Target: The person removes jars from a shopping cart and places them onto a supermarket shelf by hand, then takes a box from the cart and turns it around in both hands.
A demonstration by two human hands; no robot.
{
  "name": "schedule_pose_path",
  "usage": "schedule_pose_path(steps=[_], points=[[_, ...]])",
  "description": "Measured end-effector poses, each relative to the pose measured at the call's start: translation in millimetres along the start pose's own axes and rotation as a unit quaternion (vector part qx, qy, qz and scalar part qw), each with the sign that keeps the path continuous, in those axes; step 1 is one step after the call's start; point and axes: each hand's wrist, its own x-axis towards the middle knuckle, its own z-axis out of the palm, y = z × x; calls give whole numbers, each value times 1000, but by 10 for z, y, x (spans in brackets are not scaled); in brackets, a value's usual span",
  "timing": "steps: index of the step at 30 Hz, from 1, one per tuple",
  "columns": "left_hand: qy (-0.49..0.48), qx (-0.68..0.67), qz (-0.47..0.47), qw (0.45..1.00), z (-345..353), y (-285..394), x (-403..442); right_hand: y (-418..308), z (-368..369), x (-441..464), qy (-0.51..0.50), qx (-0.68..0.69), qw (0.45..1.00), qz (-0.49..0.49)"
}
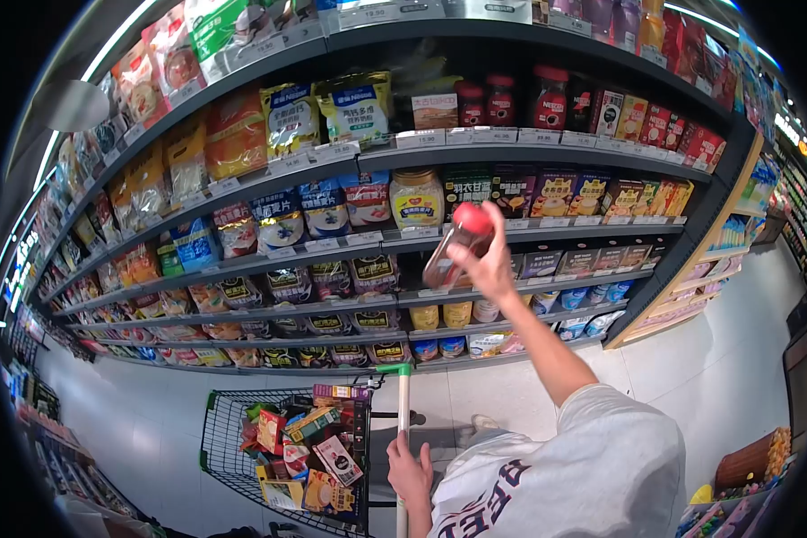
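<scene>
My right hand (486,264) is raised in front of the shelves. Its fingers grip a glass coffee jar (441,267) with a red lid, held tilted, with dark contents. On the light-coloured handle (404,399) of a shopping cart rests my left hand (410,470), its fingers closed around the bar. The cart's wire basket (224,421) holds several boxes and packets, among them a white and dark box (337,460) and a yellow packet (321,492). Similar red-lidded jars (551,99) stand on an upper shelf.
Long grey shelves (475,137) run across the view, stocked with bags, jars and boxes. A wooden-edged display (690,247) stands at the right end. Pale tiled floor (655,377) extends to the right. A brown barrel-like container (746,468) sits at the lower right.
</scene>
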Motion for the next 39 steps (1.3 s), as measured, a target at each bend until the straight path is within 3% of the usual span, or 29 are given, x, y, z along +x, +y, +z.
schedule_pose_path(steps=[7, 13, 18, 21, 28, 39], points=[[5, 29, -24, 999, -16, 114, 35, -289, -601, 1526, 184, -89, 960, -190], [27, 34, -27, 999, 59, 112, 42, -279, -900, 2501, 247, -268, 881, -301], [46, 46, -19, 998, 108, 106, 51, -3, -974, 2866, 184, -358, 892, -205], [50, 46, -20, 997, 112, 112, 59, 47, -992, 2952, 119, -435, 889, -83], [57, 36, -18, 998, 128, 115, 47, 107, -995, 2978, 75, -505, 859, -28], [50, 43, -27, 997, 113, 154, 50, 188, -981, 2921, 53, -507, 860, -5]])
